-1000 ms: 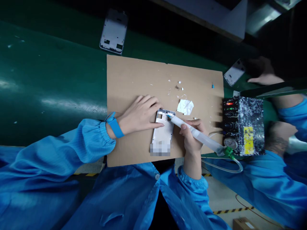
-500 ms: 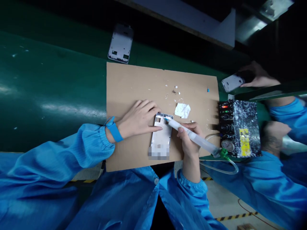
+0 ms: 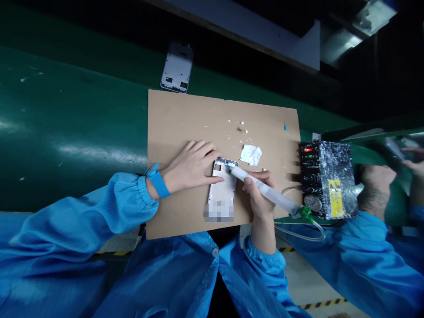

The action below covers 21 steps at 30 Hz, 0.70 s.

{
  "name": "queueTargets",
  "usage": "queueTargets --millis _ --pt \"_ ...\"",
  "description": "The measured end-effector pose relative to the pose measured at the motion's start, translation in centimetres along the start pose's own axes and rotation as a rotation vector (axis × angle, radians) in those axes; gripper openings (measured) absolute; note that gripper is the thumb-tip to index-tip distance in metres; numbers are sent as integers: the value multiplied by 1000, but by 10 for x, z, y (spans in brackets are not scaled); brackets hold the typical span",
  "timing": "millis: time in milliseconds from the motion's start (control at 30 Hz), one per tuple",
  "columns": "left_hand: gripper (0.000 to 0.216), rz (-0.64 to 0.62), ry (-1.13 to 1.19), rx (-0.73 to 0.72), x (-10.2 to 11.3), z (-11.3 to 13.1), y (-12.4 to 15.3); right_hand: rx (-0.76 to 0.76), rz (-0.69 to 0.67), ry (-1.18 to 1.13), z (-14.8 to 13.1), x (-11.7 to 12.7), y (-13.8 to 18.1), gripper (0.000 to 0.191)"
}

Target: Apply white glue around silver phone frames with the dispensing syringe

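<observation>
A pale phone frame (image 3: 222,190) lies on a brown cardboard sheet (image 3: 179,119), its lower end pixelated. My left hand (image 3: 194,165) holds its upper left side, the thumb lying over the frame and the fingers at the top corner. In my right hand (image 3: 260,194) is a translucent dispensing syringe (image 3: 270,191), tilted, with its blue needle tip at the frame's top edge. Whether the tip touches the frame I cannot tell. From the syringe's green rear fitting (image 3: 305,213) runs a clear air tube (image 3: 311,238).
A speckled dispenser box (image 3: 338,176) with a gauge stands right of the cardboard. Crumpled white paper (image 3: 251,154) and small white bits lie on the sheet. Another phone frame (image 3: 177,68) is beyond it on the green surface (image 3: 82,119). A co-worker's fist (image 3: 377,181) is at right.
The syringe tip has shifted slightly left along the frame's top edge. The far phone frame has moved right relative to the cardboard. A co-worker's hand and the phone frame by it have left their place upper right.
</observation>
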<state>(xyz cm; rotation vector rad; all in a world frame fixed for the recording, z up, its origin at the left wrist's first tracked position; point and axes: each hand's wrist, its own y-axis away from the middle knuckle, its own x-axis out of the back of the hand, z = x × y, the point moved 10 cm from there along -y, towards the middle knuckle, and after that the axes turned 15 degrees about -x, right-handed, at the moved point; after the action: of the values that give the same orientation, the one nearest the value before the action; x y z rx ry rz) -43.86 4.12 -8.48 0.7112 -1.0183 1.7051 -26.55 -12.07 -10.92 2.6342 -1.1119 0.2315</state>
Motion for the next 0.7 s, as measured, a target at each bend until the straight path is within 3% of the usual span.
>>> queueTargets --millis 700 --pt "55 -13 -9 -3 -2 0 0 -35 -6 29 -3 -3 0 39"
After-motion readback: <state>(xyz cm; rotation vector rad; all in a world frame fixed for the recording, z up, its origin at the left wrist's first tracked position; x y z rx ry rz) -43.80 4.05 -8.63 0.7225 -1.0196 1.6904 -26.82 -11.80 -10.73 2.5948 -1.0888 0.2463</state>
